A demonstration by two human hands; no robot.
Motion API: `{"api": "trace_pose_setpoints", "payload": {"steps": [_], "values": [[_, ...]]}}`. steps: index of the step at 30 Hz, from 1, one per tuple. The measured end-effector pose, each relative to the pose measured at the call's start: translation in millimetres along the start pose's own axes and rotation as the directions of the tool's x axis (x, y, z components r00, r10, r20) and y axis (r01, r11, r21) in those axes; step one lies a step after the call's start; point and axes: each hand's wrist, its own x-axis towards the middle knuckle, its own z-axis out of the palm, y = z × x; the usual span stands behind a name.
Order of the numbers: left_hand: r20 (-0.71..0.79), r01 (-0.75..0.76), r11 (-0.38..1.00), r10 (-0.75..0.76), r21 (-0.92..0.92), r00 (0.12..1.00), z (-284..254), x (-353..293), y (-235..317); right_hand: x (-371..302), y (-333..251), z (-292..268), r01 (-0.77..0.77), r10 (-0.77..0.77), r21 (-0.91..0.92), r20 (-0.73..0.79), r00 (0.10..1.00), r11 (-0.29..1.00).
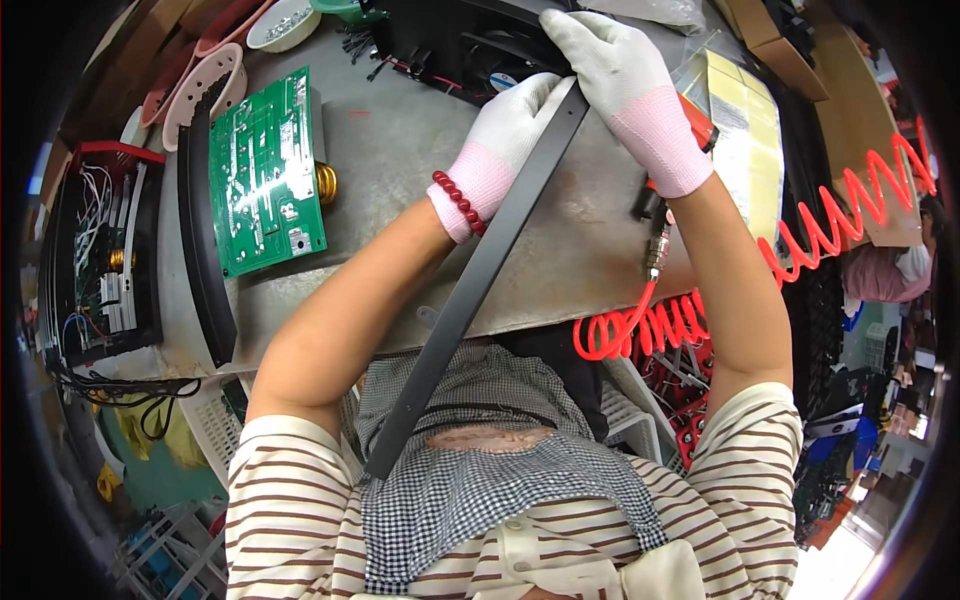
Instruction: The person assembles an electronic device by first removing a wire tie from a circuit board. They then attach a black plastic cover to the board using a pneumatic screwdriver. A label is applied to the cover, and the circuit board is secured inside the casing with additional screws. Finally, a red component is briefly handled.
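Observation:
A long black metal strip [481, 275] slants from the bench down over my lap. My left hand [510, 125], in a white and pink glove with a red bead bracelet at the wrist, is closed at its upper end, the fingers partly behind it. At that same end, my right hand [622, 95], gloved alike, is bent round, one finger stretched toward the edge of a black housing [425, 45]; its palm side is hidden. Inside the housing a fan [502, 80] and thin wires show. A red and black air tool [697, 125] lies beside my right wrist, partly covered.
On the left are a green circuit board [265, 170] with a copper coil, a curved black strip [200, 230] and an opened black unit [105, 255]. Baskets [205, 90] and a bowl of screws [285, 25] stand behind. A red coiled hose [810, 235] crosses the right side near yellow sheets [750, 140].

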Motion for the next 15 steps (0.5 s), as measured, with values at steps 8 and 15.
{"api": "trace_pose_setpoints", "payload": {"steps": [8, 15], "values": [[0.132, -0.089, 0.996, 0.092, -0.032, 0.987, -13, -9, -1, 7, -11, 1, -0.420, 0.399, 0.171, 0.146, 0.905, 0.891], [0.064, 0.188, 0.947, -0.178, -0.262, 0.982, -20, -52, 38, 8, 11, 10, -0.485, 0.467, 0.336, 0.138, 0.873, 0.807]]}}
